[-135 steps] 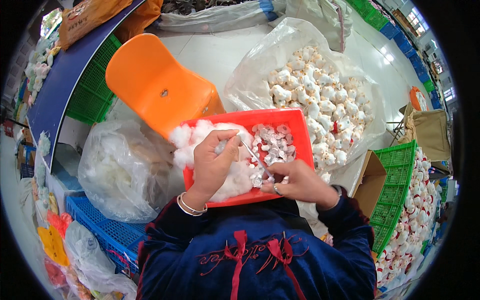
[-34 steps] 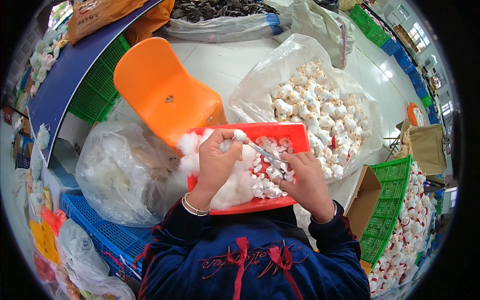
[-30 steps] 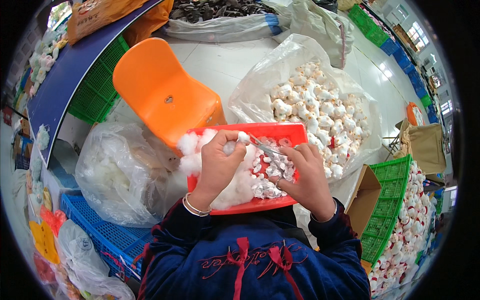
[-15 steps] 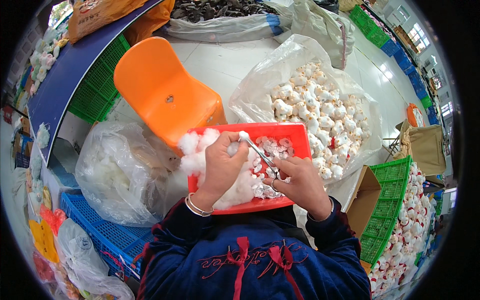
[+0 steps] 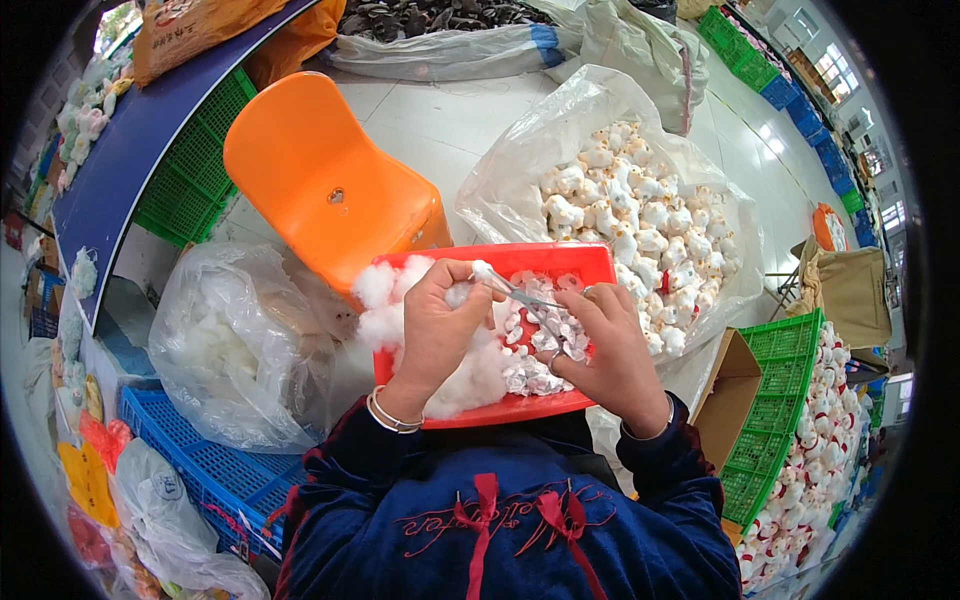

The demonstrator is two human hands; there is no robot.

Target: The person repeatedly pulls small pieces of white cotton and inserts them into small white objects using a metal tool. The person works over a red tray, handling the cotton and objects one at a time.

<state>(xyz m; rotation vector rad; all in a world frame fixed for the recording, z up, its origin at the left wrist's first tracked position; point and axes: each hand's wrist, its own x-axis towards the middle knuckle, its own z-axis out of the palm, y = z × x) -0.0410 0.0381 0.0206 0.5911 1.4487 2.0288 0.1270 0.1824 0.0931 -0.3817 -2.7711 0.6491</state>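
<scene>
My left hand [image 5: 438, 328] is closed over the left half of a red plastic tray, pinching a small white fabric piece [image 5: 482, 269] between thumb and fingertips. A tuft of white stuffing shows at its palm. My right hand [image 5: 618, 358] grips metal forceps [image 5: 527, 297] by the handles, which are spread apart. Their tip meets the white piece; whether it is inside is hidden. Beneath both hands, the red tray [image 5: 548, 407] holds fluffy white fiberfill [image 5: 468, 388] on the left and several small white and clear plastic pieces [image 5: 548, 375] on the right.
Beyond the tray stands an orange chair [image 5: 320, 190]. A clear bag of small white plush pieces [image 5: 655, 215] lies to the right, near a cardboard box [image 5: 728, 395] and green crate [image 5: 775, 410]. On the left are a plastic bag of stuffing [image 5: 235, 345] and a blue crate [image 5: 215, 465].
The forceps' handles have spread apart as my right hand's fingers opened wider. My left hand keeps its pinch on the white piece, almost in the same place.
</scene>
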